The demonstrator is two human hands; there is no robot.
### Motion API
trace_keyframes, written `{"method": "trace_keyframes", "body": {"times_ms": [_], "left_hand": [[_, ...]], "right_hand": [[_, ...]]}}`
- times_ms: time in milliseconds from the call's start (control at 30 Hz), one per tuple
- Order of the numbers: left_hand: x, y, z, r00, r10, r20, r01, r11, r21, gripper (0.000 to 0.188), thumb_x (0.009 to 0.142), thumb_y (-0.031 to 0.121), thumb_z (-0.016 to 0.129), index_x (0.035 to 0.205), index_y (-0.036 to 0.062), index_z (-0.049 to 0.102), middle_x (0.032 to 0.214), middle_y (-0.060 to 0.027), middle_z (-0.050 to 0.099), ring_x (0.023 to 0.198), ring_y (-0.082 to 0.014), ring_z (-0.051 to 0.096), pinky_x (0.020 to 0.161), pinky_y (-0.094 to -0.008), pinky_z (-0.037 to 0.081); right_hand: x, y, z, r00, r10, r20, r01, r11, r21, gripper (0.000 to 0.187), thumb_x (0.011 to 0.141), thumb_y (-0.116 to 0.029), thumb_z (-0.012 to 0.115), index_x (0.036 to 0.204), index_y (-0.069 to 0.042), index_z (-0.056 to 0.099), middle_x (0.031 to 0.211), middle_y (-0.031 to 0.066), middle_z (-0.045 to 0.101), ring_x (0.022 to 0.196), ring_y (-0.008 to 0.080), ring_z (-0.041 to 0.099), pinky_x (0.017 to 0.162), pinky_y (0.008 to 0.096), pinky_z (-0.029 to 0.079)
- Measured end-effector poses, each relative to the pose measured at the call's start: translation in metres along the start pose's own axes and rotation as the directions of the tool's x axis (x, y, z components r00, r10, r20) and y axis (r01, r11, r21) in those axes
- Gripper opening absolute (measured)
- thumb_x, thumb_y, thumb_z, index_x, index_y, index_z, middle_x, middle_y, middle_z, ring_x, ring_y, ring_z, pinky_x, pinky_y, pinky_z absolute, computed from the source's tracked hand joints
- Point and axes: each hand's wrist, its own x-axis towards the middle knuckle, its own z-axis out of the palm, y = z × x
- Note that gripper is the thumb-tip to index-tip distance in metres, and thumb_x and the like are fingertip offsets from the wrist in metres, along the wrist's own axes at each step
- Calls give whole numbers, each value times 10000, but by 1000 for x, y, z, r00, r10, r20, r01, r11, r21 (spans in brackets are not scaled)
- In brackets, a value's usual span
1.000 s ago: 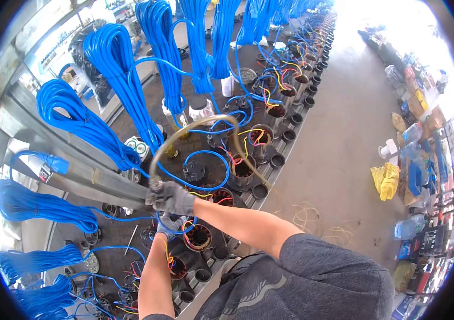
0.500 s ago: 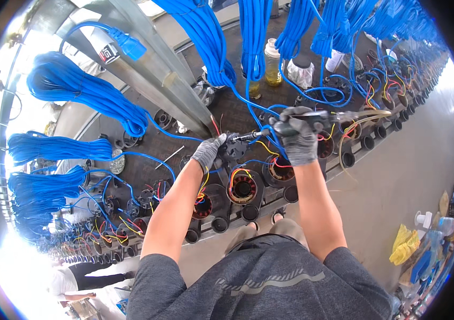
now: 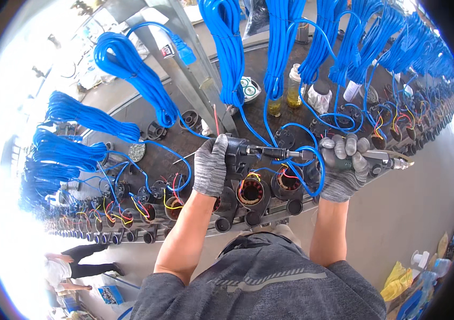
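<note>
My left hand (image 3: 211, 168), in a grey glove, is closed around a black plastic motor cover (image 3: 236, 153). A red wire (image 3: 217, 120) sticks up beside its thumb. My right hand (image 3: 344, 173), gloved too, grips a dark air screwdriver (image 3: 296, 154) held level. Its long bit reaches left to the cover; whether the tip sits in a screw I cannot tell. A blue cable (image 3: 320, 178) loops around the tool near my right hand. Just below the cover stands an open motor housing (image 3: 252, 193) with copper windings and coloured wires, and another motor housing (image 3: 288, 184) is beside it.
Bundled blue cables (image 3: 229, 53) hang along the dark bench (image 3: 184, 141). A metal post (image 3: 197, 93) rises behind my left hand. A bottle of yellowish liquid (image 3: 294, 88) stands at the back. A person (image 3: 70, 266) is at lower left, and yellow plastic (image 3: 396, 282) lies lower right.
My right hand and the screwdriver have moved right, and the tool now lies level. The cover has been turned in my left hand. My whole view has shifted.
</note>
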Motion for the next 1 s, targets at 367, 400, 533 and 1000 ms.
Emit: {"method": "trace_keyframes", "body": {"times_ms": [367,400,533,1000], "left_hand": [[-35,-2,3,887,440,-142,-409,890,203,370,1044,341,567,993,-21,625,801,-53,674,725,-93,554,667,-282,484],[-37,-3,3,882,444,-160,-411,889,204,370,1044,341,567,993,-21,625,801,-53,674,725,-93,554,667,-282,484],[-43,-4,5,815,551,-179,-493,823,282,355,1032,350,583,980,2,628,800,-49,674,721,-97,568,672,-298,492],[-42,-4,-14,635,768,-80,-659,593,462,237,981,258,647,972,22,668,769,-69,690,696,-164,605,665,-348,480]], "right_hand": [[-7,5,-4,971,59,-233,-8,977,214,86,876,-62,650,944,-113,660,954,44,650,884,201,611,963,461,467],[-7,5,-5,973,77,-216,-29,975,219,86,876,-62,650,944,-113,660,954,44,650,884,201,611,963,461,467],[-10,5,-10,955,122,-272,-40,956,290,65,875,-65,650,930,-100,650,951,43,650,889,199,615,965,454,476],[-6,1,-1,885,192,-424,-93,965,243,179,917,-106,628,1088,-58,655,1116,90,699,891,191,656,922,428,516]]}}
